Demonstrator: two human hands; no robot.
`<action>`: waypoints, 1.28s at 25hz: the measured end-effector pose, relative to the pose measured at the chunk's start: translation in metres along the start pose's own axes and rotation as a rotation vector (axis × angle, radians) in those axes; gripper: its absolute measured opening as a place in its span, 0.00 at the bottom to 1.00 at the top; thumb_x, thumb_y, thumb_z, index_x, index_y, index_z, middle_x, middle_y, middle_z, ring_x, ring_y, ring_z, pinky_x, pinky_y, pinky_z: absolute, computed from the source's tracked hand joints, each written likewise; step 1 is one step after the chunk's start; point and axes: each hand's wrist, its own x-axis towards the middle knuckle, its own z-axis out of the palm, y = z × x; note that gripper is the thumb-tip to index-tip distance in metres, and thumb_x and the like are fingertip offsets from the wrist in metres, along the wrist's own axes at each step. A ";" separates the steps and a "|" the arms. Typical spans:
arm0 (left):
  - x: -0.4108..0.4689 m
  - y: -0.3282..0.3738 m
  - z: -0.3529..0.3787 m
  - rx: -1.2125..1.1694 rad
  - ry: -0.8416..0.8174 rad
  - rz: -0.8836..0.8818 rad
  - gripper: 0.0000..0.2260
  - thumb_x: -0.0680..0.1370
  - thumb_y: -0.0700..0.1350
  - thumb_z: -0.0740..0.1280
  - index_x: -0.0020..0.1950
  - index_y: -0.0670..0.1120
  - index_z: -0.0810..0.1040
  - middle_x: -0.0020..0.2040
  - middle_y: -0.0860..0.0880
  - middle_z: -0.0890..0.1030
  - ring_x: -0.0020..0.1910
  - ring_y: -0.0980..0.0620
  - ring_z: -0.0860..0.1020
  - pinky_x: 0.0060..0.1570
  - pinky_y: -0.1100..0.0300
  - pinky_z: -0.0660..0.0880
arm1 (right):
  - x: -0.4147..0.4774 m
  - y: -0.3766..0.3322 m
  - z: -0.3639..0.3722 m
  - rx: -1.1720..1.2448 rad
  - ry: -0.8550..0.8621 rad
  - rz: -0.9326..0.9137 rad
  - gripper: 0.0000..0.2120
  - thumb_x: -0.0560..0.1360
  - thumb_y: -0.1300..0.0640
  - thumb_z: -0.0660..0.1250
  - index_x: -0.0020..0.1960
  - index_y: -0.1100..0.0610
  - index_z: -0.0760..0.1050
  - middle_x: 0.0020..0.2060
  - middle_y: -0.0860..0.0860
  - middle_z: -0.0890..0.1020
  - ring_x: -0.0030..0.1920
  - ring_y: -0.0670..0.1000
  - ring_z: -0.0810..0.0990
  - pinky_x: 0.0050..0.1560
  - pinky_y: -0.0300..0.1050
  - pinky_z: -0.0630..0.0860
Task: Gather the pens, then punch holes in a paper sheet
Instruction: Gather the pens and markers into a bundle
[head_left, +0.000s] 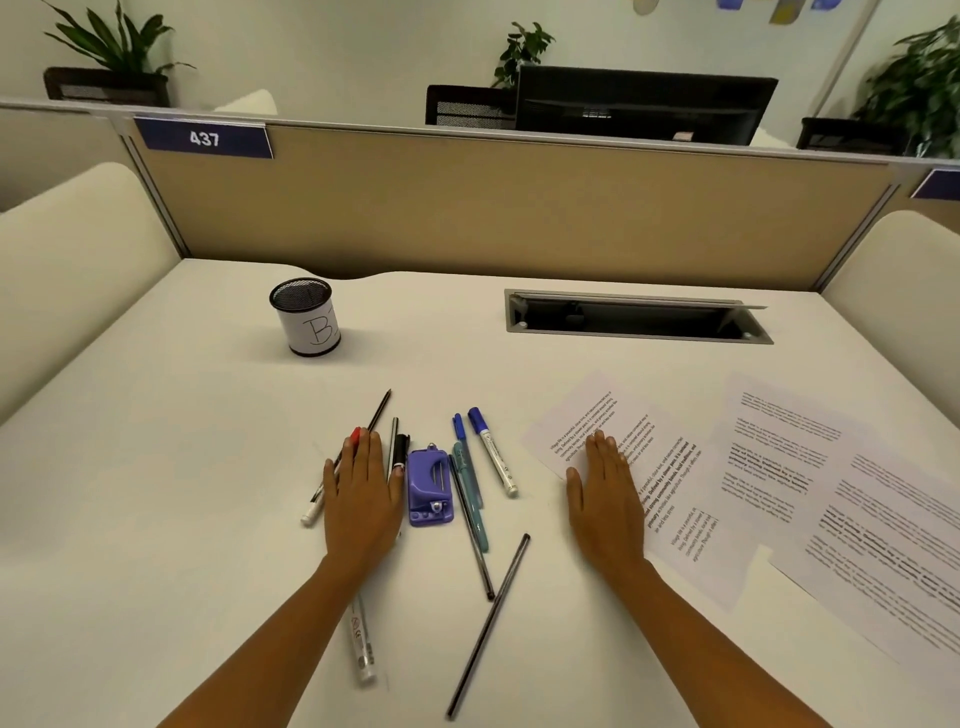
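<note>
My left hand (361, 493) lies flat, palm down, on a red-capped marker (355, 434) and a black marker (400, 451), holding nothing. A purple hole punch (429, 488) sits just right of it. Beyond the punch lie a blue-capped white marker (492, 451), a blue pen (460, 434), a teal pen (470, 493) and two dark pencils (491, 623). A clear pen (362, 639) pokes out under my left forearm. My right hand (605, 493) rests flat on the left edge of a printed sheet (670, 467). A mesh pen cup (306, 322) marked B stands at the back left.
More printed sheets (841, 499) overlap toward the right edge of the white desk (156, 467). An open cable tray (636, 317) is set into the desk at the back right. A tan partition (519, 208) closes off the rear.
</note>
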 end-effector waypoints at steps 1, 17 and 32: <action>0.001 -0.001 0.001 -0.022 0.003 0.001 0.27 0.82 0.54 0.45 0.77 0.42 0.51 0.78 0.44 0.52 0.78 0.47 0.49 0.76 0.48 0.47 | -0.001 -0.008 0.001 0.037 0.029 -0.003 0.24 0.78 0.57 0.62 0.71 0.65 0.63 0.70 0.60 0.69 0.71 0.57 0.65 0.72 0.51 0.62; 0.003 -0.023 -0.015 -0.194 -0.060 -0.084 0.35 0.77 0.58 0.61 0.77 0.45 0.52 0.78 0.44 0.55 0.76 0.44 0.57 0.73 0.43 0.53 | -0.001 -0.103 0.020 0.172 -0.430 0.106 0.39 0.67 0.47 0.74 0.69 0.60 0.60 0.61 0.54 0.66 0.60 0.52 0.65 0.59 0.39 0.67; -0.008 -0.025 -0.015 -0.252 -0.021 -0.081 0.34 0.77 0.56 0.62 0.77 0.44 0.53 0.76 0.42 0.59 0.76 0.45 0.58 0.74 0.48 0.54 | 0.025 -0.136 0.037 -0.074 -0.503 0.366 0.18 0.76 0.56 0.65 0.61 0.64 0.67 0.58 0.59 0.74 0.57 0.56 0.75 0.54 0.45 0.73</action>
